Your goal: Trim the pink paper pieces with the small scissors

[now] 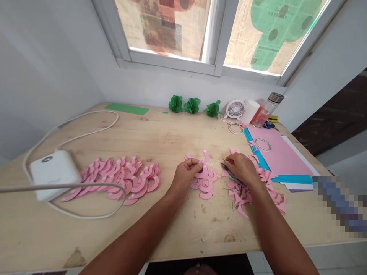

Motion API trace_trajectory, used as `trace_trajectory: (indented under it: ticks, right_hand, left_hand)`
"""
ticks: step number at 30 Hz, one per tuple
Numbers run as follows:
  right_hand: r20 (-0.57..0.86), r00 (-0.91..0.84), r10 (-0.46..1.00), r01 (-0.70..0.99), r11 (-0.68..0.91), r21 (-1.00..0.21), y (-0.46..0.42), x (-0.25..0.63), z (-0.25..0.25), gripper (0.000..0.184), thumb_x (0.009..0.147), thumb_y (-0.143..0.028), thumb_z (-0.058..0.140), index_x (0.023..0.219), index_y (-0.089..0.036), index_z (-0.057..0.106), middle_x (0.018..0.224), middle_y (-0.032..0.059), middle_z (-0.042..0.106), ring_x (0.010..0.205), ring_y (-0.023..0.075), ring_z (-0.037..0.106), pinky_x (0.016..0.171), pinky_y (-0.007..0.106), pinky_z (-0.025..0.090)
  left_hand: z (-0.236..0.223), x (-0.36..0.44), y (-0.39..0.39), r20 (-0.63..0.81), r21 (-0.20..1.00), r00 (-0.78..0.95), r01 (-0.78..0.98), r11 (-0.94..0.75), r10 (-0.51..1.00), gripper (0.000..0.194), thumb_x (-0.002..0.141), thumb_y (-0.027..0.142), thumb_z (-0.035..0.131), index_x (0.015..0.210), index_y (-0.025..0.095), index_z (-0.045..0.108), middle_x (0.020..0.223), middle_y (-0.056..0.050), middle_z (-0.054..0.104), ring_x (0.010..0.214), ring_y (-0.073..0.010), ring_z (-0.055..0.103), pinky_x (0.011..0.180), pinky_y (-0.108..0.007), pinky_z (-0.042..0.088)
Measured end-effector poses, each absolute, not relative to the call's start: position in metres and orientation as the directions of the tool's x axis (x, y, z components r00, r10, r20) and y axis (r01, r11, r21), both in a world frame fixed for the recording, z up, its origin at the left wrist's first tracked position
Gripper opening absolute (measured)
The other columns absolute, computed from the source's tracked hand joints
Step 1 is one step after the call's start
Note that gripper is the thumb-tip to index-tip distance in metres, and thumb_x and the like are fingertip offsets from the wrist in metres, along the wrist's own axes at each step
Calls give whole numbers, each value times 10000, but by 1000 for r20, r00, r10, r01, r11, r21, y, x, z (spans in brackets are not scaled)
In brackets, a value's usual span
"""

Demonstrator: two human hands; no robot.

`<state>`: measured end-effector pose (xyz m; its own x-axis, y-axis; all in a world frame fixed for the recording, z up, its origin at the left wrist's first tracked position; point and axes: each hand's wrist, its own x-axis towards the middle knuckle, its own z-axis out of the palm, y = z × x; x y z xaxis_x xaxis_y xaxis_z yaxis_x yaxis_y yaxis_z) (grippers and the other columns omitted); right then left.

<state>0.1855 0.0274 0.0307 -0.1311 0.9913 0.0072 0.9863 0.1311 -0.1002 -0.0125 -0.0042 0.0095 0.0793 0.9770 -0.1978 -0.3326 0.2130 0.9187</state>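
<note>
My left hand (185,175) pinches a curved pink paper piece (204,157) above a small pile of cut pink petals (205,184) at the table's middle. My right hand (241,168) is closed around a pair of scissors (229,172), whose blades point left toward the pink piece. Under and around my right hand lie pink paper scraps (258,191). A large heap of finished pink curved pieces (120,179) lies to the left.
A white box with a cable (53,173) sits far left. Pink and blue paper sheets (278,154), tape rings, a small fan (235,109), a bottle (268,109) and green paper pompoms (192,105) line the back and right. A green sheet (126,109) lies back left.
</note>
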Motion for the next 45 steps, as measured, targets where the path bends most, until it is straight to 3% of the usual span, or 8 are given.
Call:
trace_trajectory:
  ticks: [14, 22, 26, 29, 33, 39, 42, 45]
  right_hand:
    - [19, -84, 996, 977, 86, -196, 39, 193, 13, 174, 752, -330, 542, 769, -218, 674, 759, 51, 675, 715, 189, 581, 547, 262, 312]
    - [-3, -24, 1000, 964, 23, -264, 37, 190, 17, 145, 722, -323, 549, 728, -223, 654, 723, 20, 672, 671, 177, 579, 536, 252, 306]
    - [-2, -19, 1000, 953, 17, -301, 36, 189, 19, 123, 719, -297, 535, 726, -219, 630, 701, 12, 665, 655, 169, 574, 533, 250, 302]
    - [2, -46, 999, 937, 44, -346, 36, 190, 17, 107, 715, -286, 535, 703, -212, 612, 663, 10, 653, 629, 159, 568, 525, 245, 299]
    - [4, -81, 997, 905, 76, -418, 37, 191, 15, 115, 704, -295, 538, 698, -204, 609, 647, 13, 645, 589, 147, 554, 510, 237, 307]
    - [-2, -78, 997, 785, 60, -617, 37, 193, 17, 142, 690, -322, 542, 681, -189, 592, 591, 0, 611, 511, 127, 514, 485, 233, 335]
    - [14, -47, 999, 671, 42, -741, 36, 192, 18, 155, 675, -338, 563, 668, -184, 579, 547, -13, 584, 470, 119, 487, 459, 231, 330]
    - [15, -20, 1000, 544, 23, -839, 34, 190, 21, 183, 658, -364, 594, 658, -182, 568, 494, -35, 536, 423, 105, 442, 425, 225, 308]
  left_hand:
    - [10, -11, -4, -160, 928, 49, -333, 167, 986, 222, 616, 325, 668, 632, 141, 546, 566, 11, 531, 504, -77, 457, 439, -176, 309]
    - [39, -23, -9, -27, 986, 112, -158, 44, 993, 143, 664, 280, 600, 636, 140, 594, 585, -14, 564, 562, -112, 509, 523, -217, 387]
    - [62, -53, -25, 98, 991, 108, 83, -107, 989, 144, 706, 280, 565, 663, 164, 638, 615, -28, 615, 576, -133, 534, 552, -236, 397]
    - [64, -88, -42, 195, 911, -100, 387, -142, 976, 145, 704, 298, 568, 697, 189, 664, 660, -30, 654, 591, -150, 542, 539, -242, 380]
    - [49, -126, -54, 220, 659, -282, 748, 71, 934, 160, 702, 319, 532, 722, 212, 649, 637, -13, 647, 604, -173, 563, 568, -261, 374]
    - [30, -141, -52, 255, 348, -302, 915, 204, 919, 226, 733, 303, 482, 855, 203, 644, 812, -78, 664, 757, -248, 596, 564, -289, 366]
    - [28, -138, -52, 347, 336, -316, 921, 197, 883, 307, 752, 292, 476, 1005, 192, 617, 901, -104, 648, 822, -270, 586, 593, -305, 381]
    - [31, -122, -53, 403, 514, -307, 855, 65, 862, 294, 755, 300, 499, 999, 192, 623, 879, -88, 644, 713, -225, 581, 631, -315, 405]
